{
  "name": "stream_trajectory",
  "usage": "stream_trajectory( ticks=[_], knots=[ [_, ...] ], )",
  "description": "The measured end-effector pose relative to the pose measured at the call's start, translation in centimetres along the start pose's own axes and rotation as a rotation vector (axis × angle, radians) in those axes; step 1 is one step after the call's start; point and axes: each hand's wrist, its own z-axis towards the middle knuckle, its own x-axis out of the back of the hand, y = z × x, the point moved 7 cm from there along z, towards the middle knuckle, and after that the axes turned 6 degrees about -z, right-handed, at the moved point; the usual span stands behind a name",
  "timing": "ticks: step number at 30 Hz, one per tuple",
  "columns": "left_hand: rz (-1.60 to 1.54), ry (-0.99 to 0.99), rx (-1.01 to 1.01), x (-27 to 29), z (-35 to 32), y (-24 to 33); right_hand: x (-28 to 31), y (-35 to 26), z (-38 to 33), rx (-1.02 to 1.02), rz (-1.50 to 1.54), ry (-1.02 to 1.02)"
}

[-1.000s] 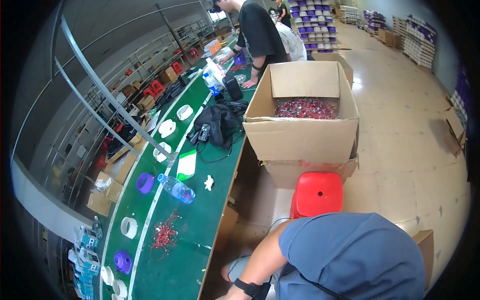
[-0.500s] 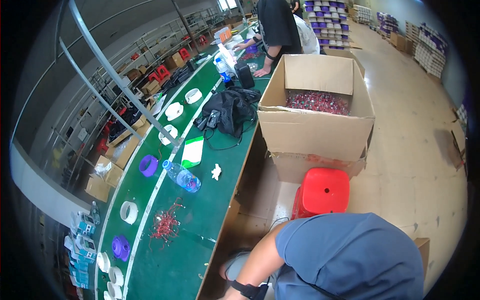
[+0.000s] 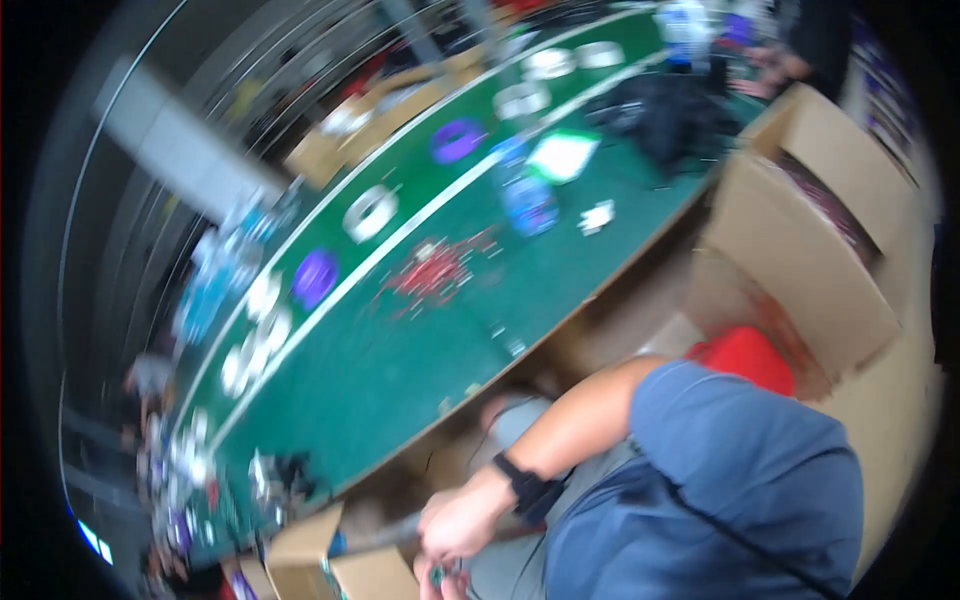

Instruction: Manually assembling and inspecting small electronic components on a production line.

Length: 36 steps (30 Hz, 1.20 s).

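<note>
My right hand (image 3: 463, 522), with a black band on the wrist, is closed low in the view, in front of my body. Just below it, the fingertips of my left hand (image 3: 440, 582) show at the lower edge, pinched around a small dark green piece (image 3: 437, 575). Motion blur hides its kind. Whatever my right hand holds is hidden by its fingers. Beyond both hands, a tangled pile of red wires (image 3: 432, 272) lies on the green table (image 3: 400, 370).
Purple rings (image 3: 458, 141) and white rings (image 3: 370, 213) line the table's far side. A water bottle (image 3: 528, 200) and a black bag (image 3: 665, 115) lie further right. An open carton (image 3: 790, 260) and a red stool (image 3: 750, 358) stand at right. Another carton (image 3: 305, 555) sits lower left.
The view has swung left and blurred, so the table things appear tilted and shifted right. My right hand, cut off by the lower edge before, now shows, with fingertips of my left below it.
</note>
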Motion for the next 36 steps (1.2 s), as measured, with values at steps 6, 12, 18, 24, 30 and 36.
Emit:
stream_trajectory(
  ticks=[6, 12, 18, 24, 30, 36],
  knots=[
    [-0.092, 0.196, -0.045, 2.7, 0.9, -3.9, -2.1, 3.4, 2.5, 0.132, 0.082, -0.271],
    [-0.129, 0.246, -0.051, 3.2, 5.3, -7.4, -4.0, 7.8, 1.9, 0.163, 0.119, -0.247],
    [-0.111, 0.233, 0.039, 2.6, 7.3, -7.8, -3.9, 11.1, 2.0, 0.185, 0.156, -0.154],
    [-0.174, 0.251, 0.059, 2.4, 8.5, -7.2, -3.1, 12.3, 2.6, 0.198, 0.135, -0.102],
    [-0.158, 0.288, 0.026, 3.9, 9.0, -7.0, -4.1, 11.8, 2.9, 0.207, 0.070, -0.105],
    [-0.050, 0.220, 0.051, 3.0, 9.4, -6.8, -3.5, 13.1, 2.5, 0.119, 0.149, -0.142]
  ],
)
